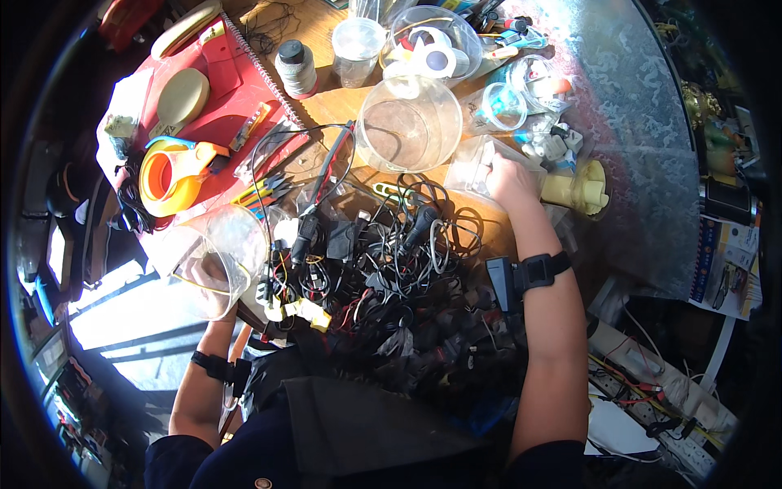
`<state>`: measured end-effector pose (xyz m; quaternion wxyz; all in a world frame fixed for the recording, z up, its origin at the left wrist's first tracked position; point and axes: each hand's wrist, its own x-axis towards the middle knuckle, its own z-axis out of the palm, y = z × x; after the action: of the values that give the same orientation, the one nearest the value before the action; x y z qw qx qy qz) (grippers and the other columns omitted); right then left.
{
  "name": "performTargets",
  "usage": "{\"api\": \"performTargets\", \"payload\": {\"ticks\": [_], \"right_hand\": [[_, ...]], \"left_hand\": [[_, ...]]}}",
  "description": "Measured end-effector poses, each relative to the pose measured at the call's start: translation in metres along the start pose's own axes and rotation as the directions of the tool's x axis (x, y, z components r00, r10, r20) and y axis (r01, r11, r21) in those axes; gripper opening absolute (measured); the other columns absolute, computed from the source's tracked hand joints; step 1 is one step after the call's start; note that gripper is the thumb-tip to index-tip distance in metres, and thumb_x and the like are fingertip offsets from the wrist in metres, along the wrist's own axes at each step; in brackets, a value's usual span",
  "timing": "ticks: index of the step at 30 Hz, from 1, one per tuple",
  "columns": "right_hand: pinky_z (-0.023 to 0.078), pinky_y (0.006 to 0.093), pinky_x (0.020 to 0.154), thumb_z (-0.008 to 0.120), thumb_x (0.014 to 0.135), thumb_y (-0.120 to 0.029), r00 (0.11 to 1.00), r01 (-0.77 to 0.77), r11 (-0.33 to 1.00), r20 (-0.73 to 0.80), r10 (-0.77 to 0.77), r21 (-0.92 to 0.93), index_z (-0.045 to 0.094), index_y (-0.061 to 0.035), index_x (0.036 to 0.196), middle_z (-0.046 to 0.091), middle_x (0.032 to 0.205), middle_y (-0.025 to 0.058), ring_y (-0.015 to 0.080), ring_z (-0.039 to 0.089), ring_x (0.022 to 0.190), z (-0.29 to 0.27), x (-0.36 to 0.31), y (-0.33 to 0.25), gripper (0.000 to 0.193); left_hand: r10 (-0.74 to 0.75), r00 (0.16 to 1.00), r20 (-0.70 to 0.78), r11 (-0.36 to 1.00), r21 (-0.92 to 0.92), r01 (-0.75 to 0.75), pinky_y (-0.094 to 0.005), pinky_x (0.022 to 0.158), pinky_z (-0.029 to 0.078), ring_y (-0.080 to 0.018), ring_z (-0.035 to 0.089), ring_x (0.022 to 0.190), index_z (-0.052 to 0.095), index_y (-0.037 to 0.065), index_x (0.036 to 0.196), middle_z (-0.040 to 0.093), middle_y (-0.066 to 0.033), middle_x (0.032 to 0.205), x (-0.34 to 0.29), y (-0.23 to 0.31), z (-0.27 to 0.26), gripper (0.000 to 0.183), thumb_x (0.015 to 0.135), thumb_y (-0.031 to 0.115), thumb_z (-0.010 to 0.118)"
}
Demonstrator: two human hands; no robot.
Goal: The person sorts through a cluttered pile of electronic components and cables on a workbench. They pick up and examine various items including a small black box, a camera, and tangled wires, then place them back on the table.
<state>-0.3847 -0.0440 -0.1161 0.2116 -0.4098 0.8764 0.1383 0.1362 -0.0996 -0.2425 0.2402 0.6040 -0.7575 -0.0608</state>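
My left hand (213, 285) is closed around a clear round plastic tub (199, 244) at the left, tilted, with a thin yellow strand inside it. Part of the hand shows through the tub's wall. At the right, my right hand (511, 181) is at a clear boxy plastic container (471, 169), its fingers curled together over it. What those fingers pinch is hidden. Between my arms lies a heap of black cables and plugs (383, 244). An empty clear round tub (407, 122) stands beyond the heap, on the wooden table (326, 73).
A roll of orange tape (167, 178) lies on a red folder (236, 90) at the left. Along the back stand a spool of thread (295, 72), a clear cup (357, 50) and a tub of tape rolls (436, 45). White connectors (554, 145) and a yellow spool (580, 189) sit at the right.
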Motion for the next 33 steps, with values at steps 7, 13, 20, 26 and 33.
{"api": "performTargets", "payload": {"ticks": [7, 13, 20, 26, 33], "right_hand": [[0.046, 0.0387, 0.080, 0.054, 0.079, -0.016, 0.942, 0.157, 0.975, -0.321, -0.101, 0.154, 0.060, -0.0045, 0.101, 0.061, 0.101, 0.0173, 0.0320, 0.058, 0.094, -0.003, -0.025, 0.009, 0.025], [0.042, 0.0366, 0.089, 0.052, 0.084, -0.020, 0.939, 0.325, 0.823, -0.265, -0.221, 0.466, 0.060, -0.0029, 0.104, 0.056, 0.115, 0.0161, 0.0322, 0.053, 0.105, 0.038, -0.005, 0.011, 0.028], [0.046, 0.0366, 0.078, 0.057, 0.080, -0.014, 0.741, 0.433, 0.851, -0.655, -0.149, 0.296, 0.060, -0.0036, 0.094, 0.058, 0.098, 0.0130, 0.0300, 0.058, 0.089, 0.008, -0.072, 0.000, 0.018], [0.048, 0.0321, 0.066, 0.072, 0.071, -0.023, 0.889, 0.385, 0.676, -0.056, -0.454, 0.629, 0.059, -0.0094, 0.104, 0.051, 0.091, 0.0078, 0.0228, 0.057, 0.075, 0.053, -0.229, -0.038, 0.038], [0.047, 0.0342, 0.070, 0.066, 0.069, -0.010, 0.853, 0.465, 0.855, -0.376, -0.363, 0.231, 0.058, -0.0073, 0.091, 0.051, 0.099, 0.0109, 0.0307, 0.054, 0.084, 0.133, -0.301, -0.045, 0.024]], "left_hand": [[0.013, 1.000, 0.022, 1.000, 0.010, -0.013, -0.0473, 0.078, 0.039, -0.0390, 0.049, 0.089, 0.051, -0.001, 0.095, 0.051, -0.0210, 0.096, 0.000, 0.003, -0.004, 0.018, 0.084, 0.013, 0.054], [0.062, 0.998, 0.026, 0.997, 0.045, -0.063, -0.0475, 0.077, 0.039, -0.0388, 0.049, 0.088, 0.051, 0.000, 0.094, 0.052, -0.0206, 0.094, 0.001, 0.001, -0.006, 0.017, 0.084, 0.013, 0.052], [0.021, 1.000, 0.020, 1.000, 0.011, -0.021, -0.0480, 0.074, 0.039, -0.0387, 0.051, 0.084, 0.053, 0.001, 0.091, 0.054, -0.0185, 0.089, 0.006, 0.008, -0.009, 0.016, 0.084, 0.016, 0.052], [0.001, 0.999, 0.036, 1.000, 0.000, -0.001, -0.0494, 0.073, 0.039, -0.0391, 0.050, 0.083, 0.052, 0.003, 0.091, 0.055, -0.0185, 0.089, 0.007, 0.011, -0.013, 0.018, 0.085, 0.020, 0.051], [0.035, 0.999, 0.016, 0.999, -0.004, -0.035, -0.0506, 0.078, 0.038, -0.0416, 0.049, 0.091, 0.050, 0.004, 0.099, 0.054, -0.0212, 0.096, 0.009, 0.013, -0.017, 0.020, 0.087, 0.020, 0.050]]}}
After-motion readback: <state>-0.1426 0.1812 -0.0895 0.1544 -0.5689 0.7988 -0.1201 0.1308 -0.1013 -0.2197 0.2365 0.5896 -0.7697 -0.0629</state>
